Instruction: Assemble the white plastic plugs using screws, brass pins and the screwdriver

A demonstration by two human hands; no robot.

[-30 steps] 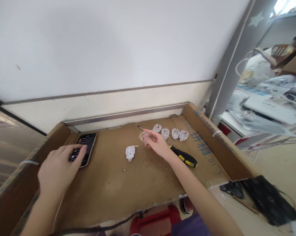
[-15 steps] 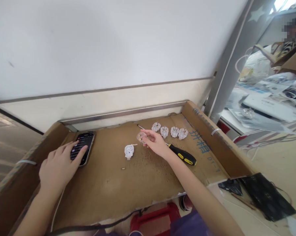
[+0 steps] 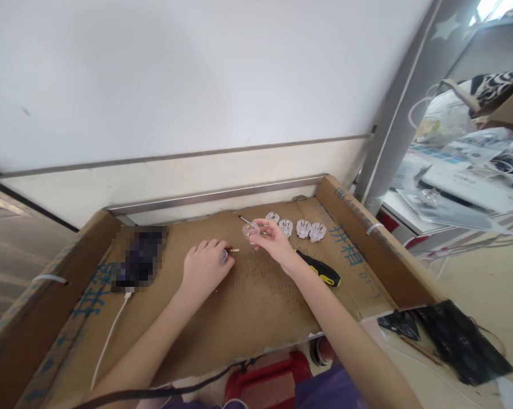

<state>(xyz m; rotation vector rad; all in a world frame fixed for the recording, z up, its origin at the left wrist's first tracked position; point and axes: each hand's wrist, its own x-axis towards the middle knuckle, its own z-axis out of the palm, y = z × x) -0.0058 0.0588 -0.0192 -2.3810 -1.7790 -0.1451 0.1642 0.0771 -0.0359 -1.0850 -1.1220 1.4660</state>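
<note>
My right hand [image 3: 274, 241] pinches a clear plastic plug part [image 3: 250, 231] with small brass pieces in it, held above the cardboard. To its left, my left hand [image 3: 207, 264] has its fingers and thumb closed round a white plug half [image 3: 224, 257], which they mostly cover. A small brass pin [image 3: 234, 250] lies just beyond those fingertips. Behind my right hand sits a row of several plug halves [image 3: 304, 228] with metal pins. A black and yellow screwdriver [image 3: 324, 271] lies under my right wrist, its shaft tip showing beyond the hand.
A cardboard tray [image 3: 175, 324] with raised sides forms the work surface. At its left lies a phone [image 3: 143, 258], blurred out, with a white cable [image 3: 111, 335] plugged in. A black cable crosses the front edge. A red stool [image 3: 277, 380] stands below.
My left hand has left the phone and moved right onto the white plug half. My right hand still holds the clear part, shifted slightly right and up.
</note>
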